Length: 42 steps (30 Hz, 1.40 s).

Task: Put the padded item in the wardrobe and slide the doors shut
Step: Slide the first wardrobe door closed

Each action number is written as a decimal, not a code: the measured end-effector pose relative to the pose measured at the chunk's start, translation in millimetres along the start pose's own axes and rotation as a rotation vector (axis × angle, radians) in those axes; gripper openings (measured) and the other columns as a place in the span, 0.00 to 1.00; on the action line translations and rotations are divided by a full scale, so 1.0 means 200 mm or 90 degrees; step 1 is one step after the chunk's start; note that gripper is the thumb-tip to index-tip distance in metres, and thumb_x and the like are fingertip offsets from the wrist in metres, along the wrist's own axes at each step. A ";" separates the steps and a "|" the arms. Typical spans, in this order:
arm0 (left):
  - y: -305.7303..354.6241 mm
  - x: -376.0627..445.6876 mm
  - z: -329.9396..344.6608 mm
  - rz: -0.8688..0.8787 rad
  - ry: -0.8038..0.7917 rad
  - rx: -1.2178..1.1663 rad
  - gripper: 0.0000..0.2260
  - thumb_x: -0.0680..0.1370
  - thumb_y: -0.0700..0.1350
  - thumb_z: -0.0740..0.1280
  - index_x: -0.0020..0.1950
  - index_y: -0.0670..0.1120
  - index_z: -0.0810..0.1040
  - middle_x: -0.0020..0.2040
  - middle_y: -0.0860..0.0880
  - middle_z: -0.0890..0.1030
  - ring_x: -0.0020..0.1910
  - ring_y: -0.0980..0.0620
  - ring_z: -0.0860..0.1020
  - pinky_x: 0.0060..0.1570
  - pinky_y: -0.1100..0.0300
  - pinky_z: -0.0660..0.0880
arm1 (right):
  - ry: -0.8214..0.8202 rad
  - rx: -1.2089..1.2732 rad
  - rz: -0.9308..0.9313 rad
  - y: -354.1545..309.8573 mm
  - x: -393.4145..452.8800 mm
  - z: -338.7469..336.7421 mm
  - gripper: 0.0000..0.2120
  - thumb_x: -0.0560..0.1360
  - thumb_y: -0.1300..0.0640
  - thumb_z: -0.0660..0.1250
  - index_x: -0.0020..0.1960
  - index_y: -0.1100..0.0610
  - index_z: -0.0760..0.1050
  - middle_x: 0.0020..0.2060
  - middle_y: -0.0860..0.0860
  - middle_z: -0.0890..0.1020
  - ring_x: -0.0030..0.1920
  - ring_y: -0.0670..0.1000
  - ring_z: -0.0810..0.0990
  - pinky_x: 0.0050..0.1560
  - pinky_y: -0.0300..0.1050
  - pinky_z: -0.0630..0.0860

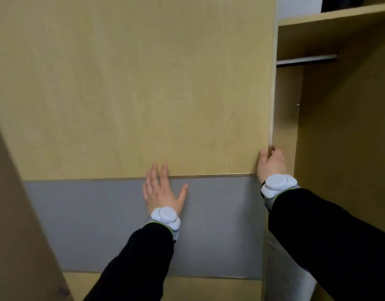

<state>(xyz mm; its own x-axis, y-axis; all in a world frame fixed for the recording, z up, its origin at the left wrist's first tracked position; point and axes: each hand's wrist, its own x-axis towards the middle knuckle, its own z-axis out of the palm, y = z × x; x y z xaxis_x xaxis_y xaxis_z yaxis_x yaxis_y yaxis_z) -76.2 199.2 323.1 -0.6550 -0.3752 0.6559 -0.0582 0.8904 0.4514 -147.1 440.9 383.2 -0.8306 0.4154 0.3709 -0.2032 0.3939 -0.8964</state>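
A sliding wardrobe door [130,88] of light wood with a grey band [89,224] across it fills most of the view. My left hand [163,190] lies flat on the door face, fingers spread, across the seam between wood and grey band. My right hand [272,164] grips the door's right vertical edge [272,105], fingers curled around it. To the right of that edge the wardrobe interior [339,137] stands open. No padded item is in view.
Inside the open part a wooden shelf [335,18] runs across the top with a dark hanging rail [306,60] under it. A dark object sits on the shelf at the top right. Another wooden panel [18,213] slants along the left edge.
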 end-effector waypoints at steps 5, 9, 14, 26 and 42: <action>-0.04 0.13 0.03 0.010 -0.011 0.029 0.42 0.66 0.70 0.51 0.76 0.52 0.51 0.79 0.46 0.49 0.78 0.45 0.49 0.74 0.43 0.48 | 0.004 -0.002 0.025 0.01 0.04 0.03 0.20 0.81 0.52 0.55 0.67 0.64 0.67 0.63 0.62 0.75 0.60 0.63 0.75 0.58 0.52 0.72; -0.02 0.18 0.09 0.026 -0.015 0.064 0.40 0.68 0.68 0.53 0.76 0.53 0.48 0.79 0.46 0.46 0.78 0.44 0.48 0.73 0.39 0.46 | 0.013 -0.015 0.014 0.05 0.05 0.03 0.21 0.81 0.51 0.53 0.66 0.65 0.67 0.62 0.63 0.75 0.59 0.63 0.75 0.56 0.50 0.71; 0.12 0.22 0.14 0.078 -0.002 0.046 0.38 0.69 0.67 0.51 0.76 0.53 0.50 0.79 0.45 0.46 0.77 0.43 0.47 0.73 0.40 0.43 | 0.018 -0.009 0.007 0.05 0.03 0.06 0.22 0.82 0.51 0.51 0.68 0.65 0.64 0.63 0.62 0.74 0.61 0.63 0.74 0.56 0.49 0.71; 0.30 0.23 0.27 0.111 0.001 0.048 0.41 0.67 0.71 0.50 0.74 0.55 0.43 0.78 0.40 0.44 0.75 0.32 0.42 0.70 0.36 0.39 | 0.073 -0.010 -0.017 0.08 0.04 0.12 0.22 0.82 0.51 0.50 0.63 0.68 0.66 0.57 0.64 0.76 0.55 0.63 0.76 0.51 0.51 0.70; 0.37 0.20 0.30 0.116 -0.003 0.041 0.42 0.67 0.70 0.52 0.74 0.54 0.43 0.77 0.36 0.44 0.74 0.29 0.42 0.69 0.32 0.41 | 0.069 -0.017 -0.032 0.13 0.08 0.06 0.22 0.82 0.51 0.50 0.67 0.65 0.64 0.59 0.63 0.75 0.57 0.63 0.74 0.52 0.51 0.71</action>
<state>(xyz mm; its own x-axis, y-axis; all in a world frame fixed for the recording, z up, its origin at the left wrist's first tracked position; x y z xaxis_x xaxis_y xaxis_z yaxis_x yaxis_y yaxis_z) -152.7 266.2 346.9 -0.6629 -0.2059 0.7199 0.0128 0.9582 0.2859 -171.7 448.2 362.3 -0.7581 0.4804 0.4410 -0.2281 0.4381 -0.8695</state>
